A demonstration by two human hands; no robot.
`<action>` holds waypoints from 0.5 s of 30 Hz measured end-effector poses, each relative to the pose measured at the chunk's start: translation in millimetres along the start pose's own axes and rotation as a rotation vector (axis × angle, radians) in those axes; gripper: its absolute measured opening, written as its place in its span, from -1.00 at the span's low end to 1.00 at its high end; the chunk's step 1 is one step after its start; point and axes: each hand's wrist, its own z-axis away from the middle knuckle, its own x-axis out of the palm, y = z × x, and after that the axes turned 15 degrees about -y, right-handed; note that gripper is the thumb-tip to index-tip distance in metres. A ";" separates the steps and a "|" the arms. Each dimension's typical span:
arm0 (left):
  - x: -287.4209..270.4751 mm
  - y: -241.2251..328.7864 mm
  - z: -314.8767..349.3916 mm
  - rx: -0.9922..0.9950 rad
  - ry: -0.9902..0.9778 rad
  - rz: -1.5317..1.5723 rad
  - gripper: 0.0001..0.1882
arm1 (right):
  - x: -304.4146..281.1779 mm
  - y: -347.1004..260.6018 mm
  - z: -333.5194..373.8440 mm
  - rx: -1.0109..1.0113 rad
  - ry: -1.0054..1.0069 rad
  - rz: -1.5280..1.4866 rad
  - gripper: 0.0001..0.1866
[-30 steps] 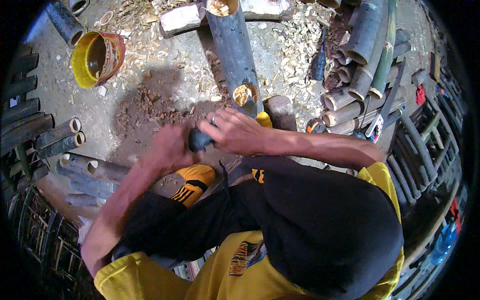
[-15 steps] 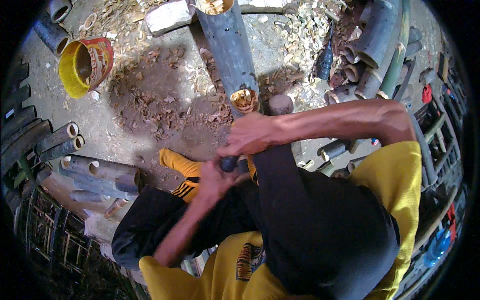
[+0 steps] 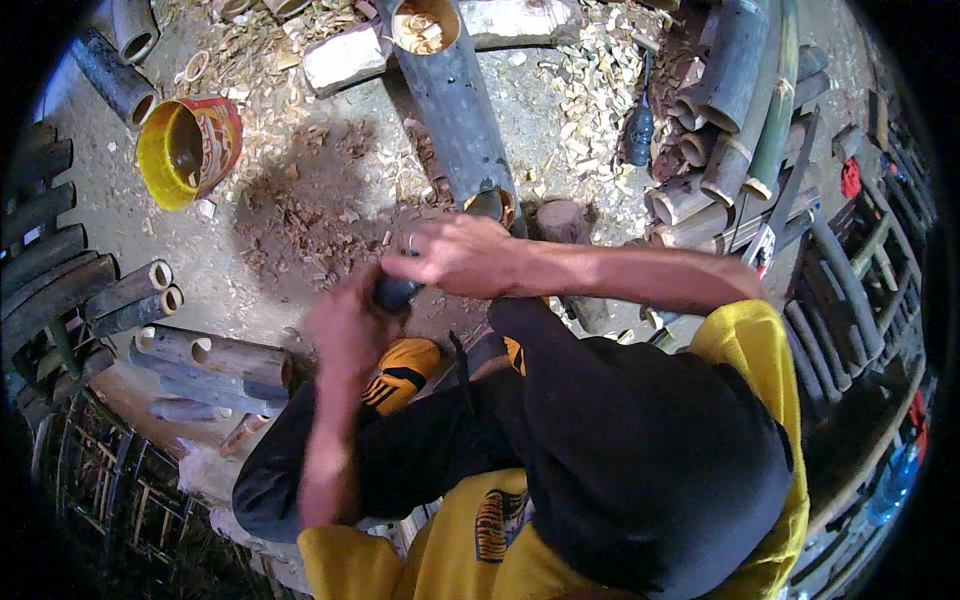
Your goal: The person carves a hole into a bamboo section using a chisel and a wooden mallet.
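Note:
A thick grey bamboo tube [image 3: 455, 115] lies lengthwise in front of me, its near end towards my hands. My right hand [image 3: 460, 257] is closed just short of that end, around a tool whose dark rounded handle [image 3: 396, 292] shows between my hands. A greyish metal blade-like piece [image 3: 487, 205] shows at the tube's near opening; its link to the handle is hidden under my right hand. My left hand [image 3: 348, 315], smeared by motion, curls round the handle's near end. Pale shavings [image 3: 422, 32] lie inside the tube's far opening.
A yellow and red bucket [image 3: 170, 155] stands at the far left. Cut bamboo tubes [image 3: 215, 352] lie left, with more bamboo [image 3: 735, 70] at the right. A short wooden post [image 3: 563, 220] stands beside the tube. A dark-handled tool [image 3: 640, 130] lies among chips.
Both hands and the dark handle have moved left and a little away from me. The blade-like piece now shows at the tube's near opening, where shavings showed before. My orange-socked foot has shifted right.

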 end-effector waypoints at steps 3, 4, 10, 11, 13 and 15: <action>-67.4 37.3 -45.0 0.134 -0.169 -0.560 -0.70 | 1.0 7.3 3.4 0.119 0.437 -0.221 -0.56; -76.5 49.7 -56.1 0.206 -0.152 -0.681 -0.72 | 2.6 7.9 4.9 0.167 0.522 -0.314 -0.55; -106.7 120.1 -146.2 0.332 -0.657 -1.062 -0.82 | -18.6 14.9 12.6 0.545 0.577 -0.812 -0.68; -107.2 116.9 -143.0 0.334 -0.619 -0.984 -0.82 | -15.7 14.6 11.7 0.536 0.580 -0.715 -0.63; -97.1 88.5 -133.0 0.329 -0.540 -0.813 -0.81 | 0.9 18.0 12.8 0.509 0.569 -0.520 -0.53; -83.7 37.4 -105.5 0.231 -0.619 -0.565 -0.78 | 10.4 7.4 6.8 0.397 0.443 -0.408 -0.55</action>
